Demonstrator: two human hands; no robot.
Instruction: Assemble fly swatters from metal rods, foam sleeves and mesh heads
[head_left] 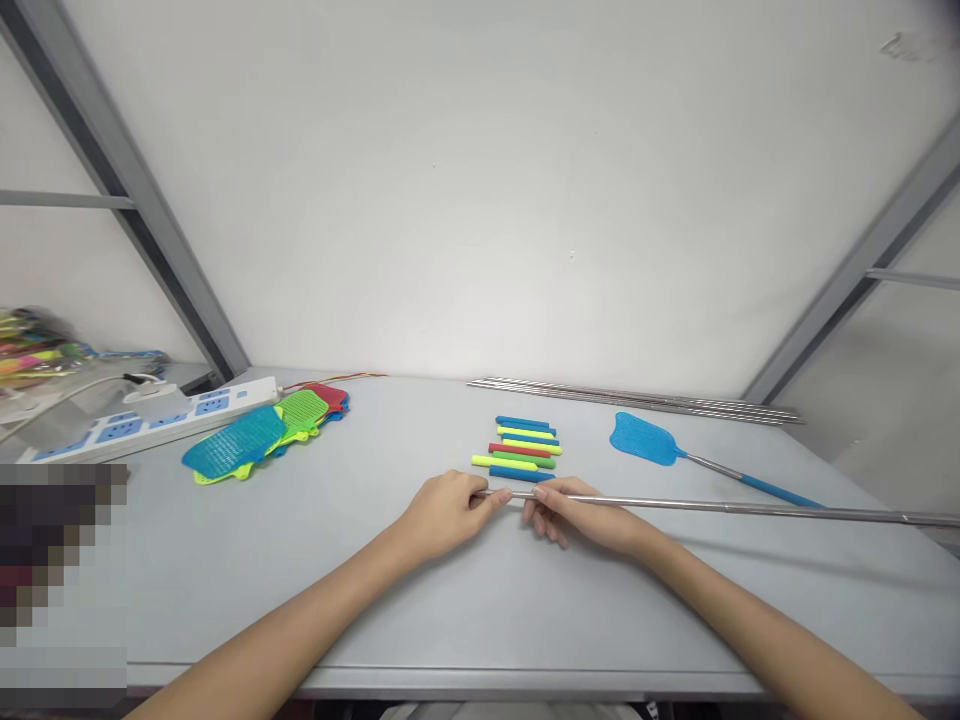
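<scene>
A long, thin telescopic metal rod stretches from between my hands out past the right edge of the view. My left hand is closed on the rod's left end, thumb laid along it. Just to the right, my right hand pinches the same rod between thumb and fingers, its other fingers loosely curled below. Beyond my hands lie several coloured plastic handle tubes in blue, yellow, red and green. A blue fly swatter with a metal shaft and blue handle rests to the right, its handle's end meeting the rod in view.
Stacked swatter heads in blue, yellow, green and red lie at left, beside a white power strip. More metal rods lie along the back wall. Bagged colourful items sit far left. Grey metal posts flank the table.
</scene>
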